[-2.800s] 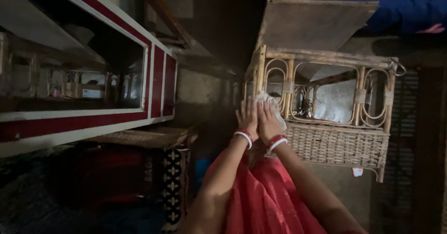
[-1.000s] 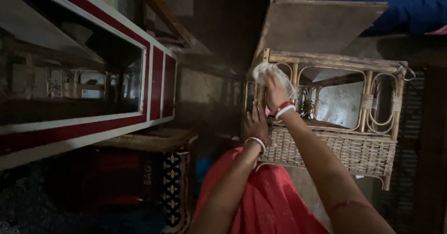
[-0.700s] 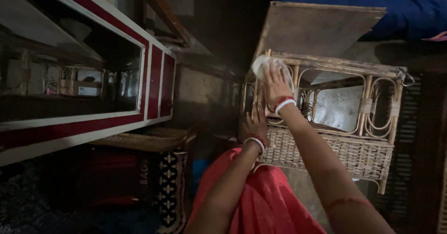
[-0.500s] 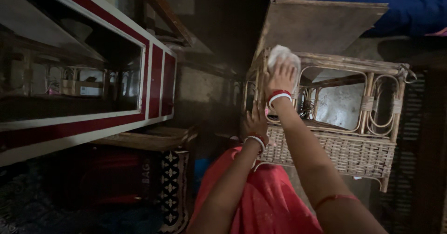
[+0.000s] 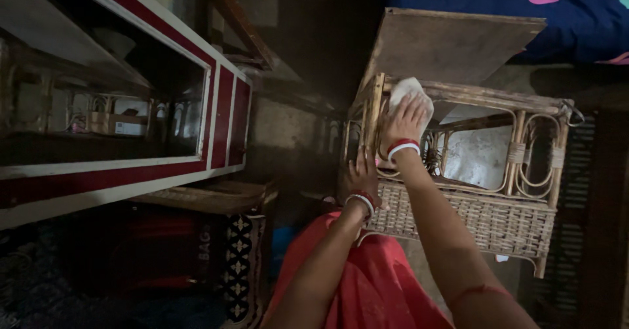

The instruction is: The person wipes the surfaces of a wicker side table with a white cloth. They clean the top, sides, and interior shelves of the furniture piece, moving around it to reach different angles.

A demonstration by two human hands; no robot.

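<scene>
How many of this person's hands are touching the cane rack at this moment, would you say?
2: the right hand presses a white cloth on the cane rack top rail; the left hand rests against its corner post.

Dim floor [image 5: 295,139] under a cane stand [image 5: 472,204], white cloth [image 5: 413,93] against its rail.
</scene>
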